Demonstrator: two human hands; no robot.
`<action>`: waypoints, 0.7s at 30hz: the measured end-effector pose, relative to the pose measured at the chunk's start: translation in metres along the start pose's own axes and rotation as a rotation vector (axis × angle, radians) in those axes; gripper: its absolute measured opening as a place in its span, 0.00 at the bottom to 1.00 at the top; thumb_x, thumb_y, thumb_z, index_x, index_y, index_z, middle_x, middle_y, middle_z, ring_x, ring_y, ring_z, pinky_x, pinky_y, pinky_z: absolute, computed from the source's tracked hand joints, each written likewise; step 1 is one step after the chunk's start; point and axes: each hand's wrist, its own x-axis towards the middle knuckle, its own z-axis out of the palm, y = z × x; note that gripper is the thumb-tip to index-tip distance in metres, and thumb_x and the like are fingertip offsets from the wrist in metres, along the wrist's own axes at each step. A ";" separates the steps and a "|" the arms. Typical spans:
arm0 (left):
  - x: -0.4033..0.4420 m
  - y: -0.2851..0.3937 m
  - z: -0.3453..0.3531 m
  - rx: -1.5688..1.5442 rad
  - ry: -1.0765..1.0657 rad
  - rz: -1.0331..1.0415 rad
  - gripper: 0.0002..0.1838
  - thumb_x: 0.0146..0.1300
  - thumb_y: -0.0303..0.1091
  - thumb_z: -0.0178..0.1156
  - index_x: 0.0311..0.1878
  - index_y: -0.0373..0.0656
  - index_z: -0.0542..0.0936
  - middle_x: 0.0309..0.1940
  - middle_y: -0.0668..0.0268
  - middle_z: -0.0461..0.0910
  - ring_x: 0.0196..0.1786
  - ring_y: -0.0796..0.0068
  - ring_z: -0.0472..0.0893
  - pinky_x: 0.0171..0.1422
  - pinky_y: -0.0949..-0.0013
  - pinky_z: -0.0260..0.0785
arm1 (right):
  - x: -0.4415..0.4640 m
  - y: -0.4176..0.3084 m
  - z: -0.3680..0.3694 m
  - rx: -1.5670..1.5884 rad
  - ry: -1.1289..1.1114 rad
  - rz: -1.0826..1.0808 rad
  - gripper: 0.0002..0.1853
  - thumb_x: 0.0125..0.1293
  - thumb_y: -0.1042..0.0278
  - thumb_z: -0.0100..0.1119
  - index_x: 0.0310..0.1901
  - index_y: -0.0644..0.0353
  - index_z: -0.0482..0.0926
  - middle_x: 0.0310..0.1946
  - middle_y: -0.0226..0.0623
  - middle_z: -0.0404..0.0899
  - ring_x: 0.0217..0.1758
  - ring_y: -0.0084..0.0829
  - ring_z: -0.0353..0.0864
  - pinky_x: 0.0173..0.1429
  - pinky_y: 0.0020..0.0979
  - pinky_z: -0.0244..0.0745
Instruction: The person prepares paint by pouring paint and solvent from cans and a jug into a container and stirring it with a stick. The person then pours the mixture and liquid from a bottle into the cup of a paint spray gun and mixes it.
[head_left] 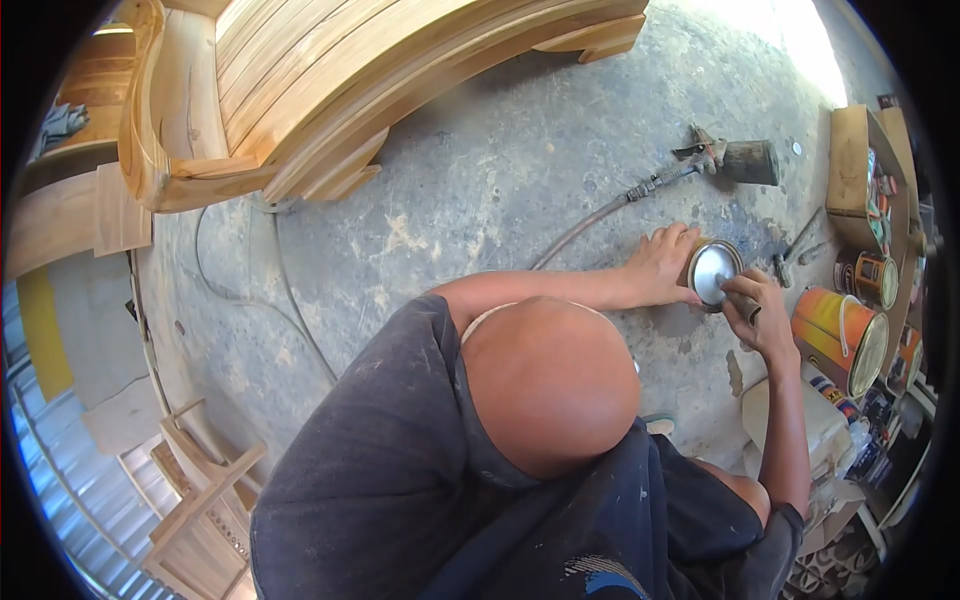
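Observation:
A round metal can (691,262) stands on the concrete floor, its silvery lid (713,273) facing up. My left hand (660,267) is closed around the can's left side, fingers at the far edge and thumb at the near edge. My right hand (762,312) is closed, with its bent fingers at the lid's right rim. A small dark piece shows by the right palm, too small to name. Beyond the can, a spray gun (707,150) on a hose (590,225) rests against a dark cylindrical block (750,162).
A large orange paint can (815,328) and a smaller dark can (862,277) stand at the right beside a cardboard box (850,165). Another tool (788,262) lies on the floor near my right hand. A wooden bench (330,90) fills the upper left.

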 end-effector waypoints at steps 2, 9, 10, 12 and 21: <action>0.000 0.001 0.001 0.000 0.002 -0.001 0.58 0.43 0.54 0.80 0.72 0.35 0.61 0.63 0.49 0.65 0.60 0.45 0.73 0.66 0.49 0.67 | -0.005 0.006 -0.001 0.052 -0.102 0.070 0.14 0.50 0.81 0.65 0.41 0.67 0.85 0.38 0.41 0.83 0.35 0.35 0.79 0.43 0.31 0.74; 0.000 0.002 0.004 0.001 0.025 0.021 0.57 0.44 0.53 0.80 0.72 0.35 0.61 0.63 0.49 0.65 0.60 0.45 0.73 0.66 0.50 0.67 | -0.003 0.008 0.002 0.194 -0.115 0.114 0.14 0.50 0.81 0.64 0.41 0.67 0.85 0.37 0.41 0.82 0.35 0.37 0.79 0.43 0.31 0.74; 0.001 0.003 0.003 -0.005 0.017 0.013 0.57 0.44 0.53 0.80 0.72 0.35 0.61 0.63 0.49 0.65 0.60 0.45 0.72 0.66 0.50 0.67 | 0.000 0.006 0.004 0.210 -0.052 0.084 0.13 0.50 0.81 0.64 0.40 0.67 0.85 0.36 0.41 0.82 0.34 0.37 0.79 0.43 0.31 0.74; 0.000 0.004 0.002 -0.014 -0.002 -0.009 0.57 0.44 0.53 0.80 0.72 0.35 0.61 0.63 0.49 0.65 0.61 0.45 0.72 0.66 0.50 0.67 | 0.004 0.001 0.009 0.247 0.071 0.025 0.12 0.50 0.80 0.63 0.38 0.67 0.85 0.34 0.40 0.82 0.33 0.37 0.79 0.42 0.31 0.74; -0.002 0.005 -0.005 0.014 -0.022 -0.024 0.57 0.45 0.53 0.79 0.73 0.35 0.60 0.64 0.49 0.64 0.61 0.45 0.72 0.67 0.49 0.66 | 0.005 -0.001 -0.001 0.050 -0.005 0.087 0.10 0.50 0.79 0.64 0.36 0.66 0.86 0.32 0.39 0.83 0.34 0.35 0.79 0.44 0.30 0.74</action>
